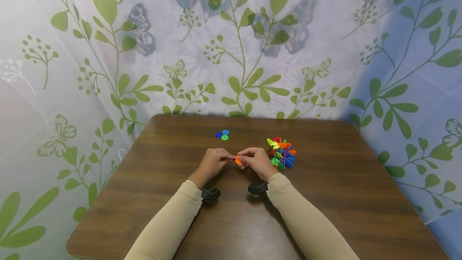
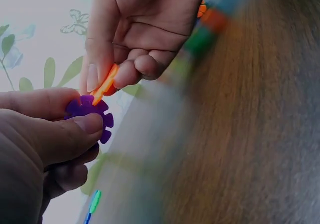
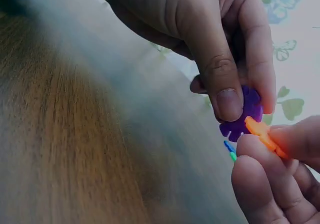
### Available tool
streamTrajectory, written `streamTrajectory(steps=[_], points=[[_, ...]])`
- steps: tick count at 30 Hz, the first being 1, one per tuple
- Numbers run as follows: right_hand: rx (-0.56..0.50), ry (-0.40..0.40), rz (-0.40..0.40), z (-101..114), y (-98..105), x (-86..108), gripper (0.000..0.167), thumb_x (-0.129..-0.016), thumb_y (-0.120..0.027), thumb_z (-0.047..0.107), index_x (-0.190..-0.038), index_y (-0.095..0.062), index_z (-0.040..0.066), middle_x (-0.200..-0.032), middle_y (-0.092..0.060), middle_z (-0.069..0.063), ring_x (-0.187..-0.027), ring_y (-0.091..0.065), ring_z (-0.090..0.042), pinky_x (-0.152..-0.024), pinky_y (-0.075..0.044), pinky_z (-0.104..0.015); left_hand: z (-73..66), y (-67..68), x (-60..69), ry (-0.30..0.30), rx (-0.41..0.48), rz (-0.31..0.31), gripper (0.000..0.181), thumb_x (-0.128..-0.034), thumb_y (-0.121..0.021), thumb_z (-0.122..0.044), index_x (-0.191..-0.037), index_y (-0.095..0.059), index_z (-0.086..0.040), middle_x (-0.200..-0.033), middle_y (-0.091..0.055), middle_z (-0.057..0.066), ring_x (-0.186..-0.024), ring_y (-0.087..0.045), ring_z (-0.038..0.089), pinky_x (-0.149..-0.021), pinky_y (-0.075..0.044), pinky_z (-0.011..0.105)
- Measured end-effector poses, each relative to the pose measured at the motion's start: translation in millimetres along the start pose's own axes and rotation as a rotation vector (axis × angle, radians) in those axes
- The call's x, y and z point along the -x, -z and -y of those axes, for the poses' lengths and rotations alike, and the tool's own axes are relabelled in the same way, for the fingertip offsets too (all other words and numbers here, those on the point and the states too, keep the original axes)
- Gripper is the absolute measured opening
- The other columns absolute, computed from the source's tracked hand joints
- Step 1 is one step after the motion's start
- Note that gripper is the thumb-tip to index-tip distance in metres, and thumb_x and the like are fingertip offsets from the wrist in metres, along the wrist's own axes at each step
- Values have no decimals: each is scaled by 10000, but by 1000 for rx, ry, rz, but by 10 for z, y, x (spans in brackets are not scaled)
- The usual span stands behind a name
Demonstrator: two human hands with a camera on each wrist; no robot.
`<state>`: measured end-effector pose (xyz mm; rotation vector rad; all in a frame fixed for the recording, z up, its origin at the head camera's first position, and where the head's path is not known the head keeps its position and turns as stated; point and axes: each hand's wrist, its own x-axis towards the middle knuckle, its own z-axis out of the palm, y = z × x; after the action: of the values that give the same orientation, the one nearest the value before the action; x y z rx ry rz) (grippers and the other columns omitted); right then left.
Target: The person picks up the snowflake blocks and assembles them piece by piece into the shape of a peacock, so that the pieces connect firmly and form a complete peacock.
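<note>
My left hand (image 1: 212, 164) pinches a purple notched disc (image 2: 89, 115) between thumb and fingertips. Between the thumb and fingers of my right hand (image 1: 258, 162) is an orange notched disc (image 1: 238, 159). In the left wrist view the orange disc stands edge-on at the purple disc's rim, touching it. The right wrist view shows the two discs crossing at an angle; how deep the notches sit in each other cannot be told. Both hands are held close together above the wooden table (image 1: 317, 204).
Two blue discs and a green disc (image 1: 225, 137) lie together beyond my hands. A multicoloured pile of discs (image 1: 283, 153) is just right of my right hand. A patterned curtain (image 1: 202, 83) hangs behind the table's far edge.
</note>
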<state>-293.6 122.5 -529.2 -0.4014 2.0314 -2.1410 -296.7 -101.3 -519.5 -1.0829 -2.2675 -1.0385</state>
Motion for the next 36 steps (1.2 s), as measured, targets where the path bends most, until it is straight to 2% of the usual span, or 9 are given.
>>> streamTrajectory(steps=[9, 12, 16, 18, 22, 27, 29, 32, 36], points=[[16, 0, -14, -9, -11, 19, 189, -987, -711, -41, -1160, -721, -116, -994, -732, -211, -759, -728, -277, -716, -634, -388, 34, -76, -8, -53, -1, -16, 178, -852, -841, 83, -993, -839, -26, -924, -780, 43, -849, -736, 152, -772, -604, 283], [23, 8, -24, -33, -3, -2, 269, -1017, -688, 1, -1270, -692, -92, -1027, -717, -209, -816, -711, -289, -735, -628, -379, 69, -54, -46, -6, 30, 18, 240, -867, -853, 26, -1097, -821, -37, -1053, -777, 47, -952, -735, 169, -814, -603, 296], [102, 7, -48, -58, -4, -19, 311, -1044, -671, 54, -1340, -687, -39, -1109, -710, -158, -863, -661, -314, -736, -596, -336, 149, 44, -104, 120, 31, 121, 473, -873, -892, -125, -1308, -726, -38, -1304, -691, 83, -1160, -673, 247, -904, -590, 370], [112, 8, -67, -71, -9, -22, 295, -1039, -677, 52, -1317, -702, -44, -1145, -713, -143, -875, -648, -333, -732, -586, -332, 213, 103, -142, 197, -11, 169, 544, -895, -883, -200, -1370, -680, -31, -1378, -643, 108, -1241, -620, 294, -979, -554, 421], [48, -2, -112, -98, -11, -21, 244, -1019, -687, -1, -1252, -725, -64, -1152, -707, -183, -876, -677, -347, -756, -608, -355, 402, 173, -255, 322, -161, 243, 470, -992, -785, -239, -1390, -660, -23, -1425, -600, 161, -1290, -536, 394, -1085, -446, 528], [-64, -24, -145, -114, -3, -27, 200, -991, -694, -66, -1188, -719, -96, -1081, -684, -214, -845, -709, -314, -761, -629, -388, 647, 160, -441, 468, -376, 368, 435, -1081, -641, -231, -1488, -597, -83, -1530, -512, 152, -1348, -442, 448, -1091, -373, 608], [-88, -29, -146, -118, -2, -29, 191, -986, -696, -75, -1175, -714, -101, -1051, -676, -208, -825, -709, -304, -755, -631, -392, 699, 134, -496, 482, -450, 419, 431, -1094, -610, -220, -1507, -584, -100, -1548, -502, 140, -1355, -441, 451, -1072, -383, 619], [-108, -27, -142, -125, -6, -28, 185, -986, -692, -81, -1168, -701, -113, -1040, -664, -207, -826, -708, -304, -760, -632, -404, 736, 90, -555, 441, -538, 457, 357, -1088, -619, -193, -1433, -662, -113, -1471, -587, 127, -1272, -529, 438, -1006, -453, 612], [-117, -26, -137, -117, -9, -17, 186, -990, -687, -80, -1172, -696, -119, -1055, -661, -214, -849, -711, -315, -780, -629, -418, 760, 47, -598, 381, -564, 399, 187, -1027, -712, -129, -1191, -796, -93, -1209, -730, 119, -1076, -653, 375, -923, -546, 560]])
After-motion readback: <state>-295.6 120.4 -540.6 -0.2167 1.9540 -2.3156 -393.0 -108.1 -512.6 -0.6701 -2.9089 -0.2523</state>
